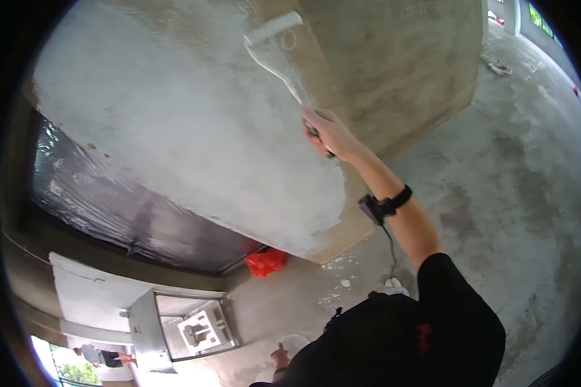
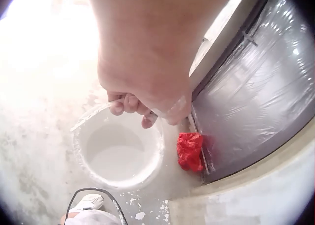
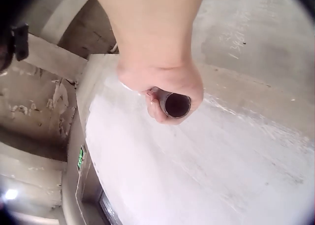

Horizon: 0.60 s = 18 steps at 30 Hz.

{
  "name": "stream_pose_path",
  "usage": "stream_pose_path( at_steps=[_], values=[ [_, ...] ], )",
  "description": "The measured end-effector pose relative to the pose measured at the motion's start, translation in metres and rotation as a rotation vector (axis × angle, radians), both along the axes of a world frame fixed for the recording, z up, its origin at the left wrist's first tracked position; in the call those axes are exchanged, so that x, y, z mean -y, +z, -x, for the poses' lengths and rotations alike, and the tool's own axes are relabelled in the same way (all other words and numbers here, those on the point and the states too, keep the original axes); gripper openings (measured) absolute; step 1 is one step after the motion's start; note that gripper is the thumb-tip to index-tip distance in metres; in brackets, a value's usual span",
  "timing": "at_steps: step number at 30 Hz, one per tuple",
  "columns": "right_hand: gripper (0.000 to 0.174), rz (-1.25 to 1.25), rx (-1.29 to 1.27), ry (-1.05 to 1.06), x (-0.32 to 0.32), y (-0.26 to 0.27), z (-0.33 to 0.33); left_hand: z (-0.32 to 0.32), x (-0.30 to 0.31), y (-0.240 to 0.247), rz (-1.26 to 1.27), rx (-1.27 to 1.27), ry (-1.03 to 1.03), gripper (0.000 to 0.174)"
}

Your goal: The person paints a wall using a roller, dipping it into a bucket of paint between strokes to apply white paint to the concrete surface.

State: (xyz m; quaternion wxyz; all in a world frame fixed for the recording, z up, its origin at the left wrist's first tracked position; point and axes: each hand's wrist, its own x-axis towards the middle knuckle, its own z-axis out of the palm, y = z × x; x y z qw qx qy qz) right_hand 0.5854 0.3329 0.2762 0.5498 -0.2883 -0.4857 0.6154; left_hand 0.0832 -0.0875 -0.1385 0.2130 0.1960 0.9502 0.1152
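Observation:
My right hand (image 1: 332,134) grips the handle of a paint roller (image 1: 274,29), whose white sleeve lies against the upper part of the wall (image 1: 174,122). In the right wrist view the fingers wrap round the handle (image 3: 177,106), its hollow end facing the camera. A broad whitish coat covers much of this wall, with bare tan plaster along its right side. Low by my body, my left hand (image 2: 145,82) holds a white bucket (image 2: 78,153) by its rim, fingers curled over the edge. White paint (image 2: 118,161) lies in the bottom of the bucket.
A window under plastic film (image 1: 142,219) adjoins the wall on the left. By its corner is a red plastic bag (image 1: 266,262). White spatters (image 1: 339,277) dot the concrete floor near my shoe (image 2: 91,202). Another person (image 1: 106,356) is far off at lower left.

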Motion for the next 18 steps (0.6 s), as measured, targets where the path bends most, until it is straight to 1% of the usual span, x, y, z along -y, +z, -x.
stream_pose_path(
  at_steps=[1, 2, 4, 5, 6, 8, 9, 10, 11, 12, 13, 14, 15, 16, 17, 18],
  values=[
    [0.044, -0.034, -0.008, -0.007, -0.005, 0.01, 0.001, 0.005, -0.003, -0.004, 0.069, 0.036, 0.027, 0.065],
    [0.044, -0.063, -0.014, -0.014, -0.007, 0.016, 0.002, 0.018, 0.001, -0.016, -0.025, 0.079, -0.139, 0.065],
    [0.044, -0.068, 0.013, -0.026, -0.006, 0.024, 0.003, 0.02, -0.004, -0.015, -0.022, 0.212, -0.037, 0.065],
    [0.044, -0.087, 0.013, -0.022, -0.006, 0.019, 0.004, 0.014, -0.005, -0.015, -0.136, 0.194, 0.094, 0.065],
    [0.044, -0.05, 0.028, -0.017, -0.004, 0.007, 0.002, 0.018, -0.004, -0.02, -0.125, 0.181, 0.039, 0.065],
    [0.044, -0.044, 0.034, -0.086, 0.002, -0.017, 0.01, 0.022, 0.0, -0.025, -0.16, 0.201, -0.015, 0.068],
    [0.044, -0.001, 0.047, -0.051, 0.004, -0.034, 0.014, 0.024, 0.004, -0.028, -0.225, 0.233, -0.036, 0.068],
    [0.044, 0.044, 0.034, -0.023, 0.006, -0.055, 0.011, 0.036, 0.002, -0.042, -0.199, 0.334, 0.085, 0.067],
    [0.044, 0.089, 0.022, 0.005, 0.011, -0.078, 0.01, 0.022, -0.008, -0.023, -0.11, 0.238, 0.076, 0.067],
    [0.044, 0.121, 0.034, 0.04, 0.019, -0.099, 0.011, 0.026, -0.01, -0.032, -0.109, 0.19, 0.083, 0.069],
    [0.044, 0.165, 0.05, 0.013, 0.029, -0.121, 0.012, 0.03, -0.014, -0.033, -0.061, 0.172, 0.054, 0.072],
    [0.045, 0.209, 0.068, -0.014, 0.037, -0.143, 0.012, 0.044, -0.015, -0.048, -0.03, 0.173, 0.046, 0.072],
    [0.045, 0.246, 0.081, 0.022, 0.044, -0.167, 0.013, 0.024, -0.025, -0.018, -0.07, 0.152, 0.048, 0.073],
    [0.045, 0.282, 0.085, 0.014, 0.053, -0.192, 0.013, 0.016, -0.031, -0.001, -0.12, 0.209, 0.075, 0.072],
    [0.046, 0.316, 0.087, 0.006, 0.063, -0.216, 0.012, 0.009, -0.039, 0.01, -0.132, 0.214, 0.114, 0.072],
    [0.046, 0.355, 0.091, 0.04, 0.07, -0.239, 0.011, 0.006, -0.045, 0.016, -0.189, 0.231, 0.141, 0.071]
  ],
)
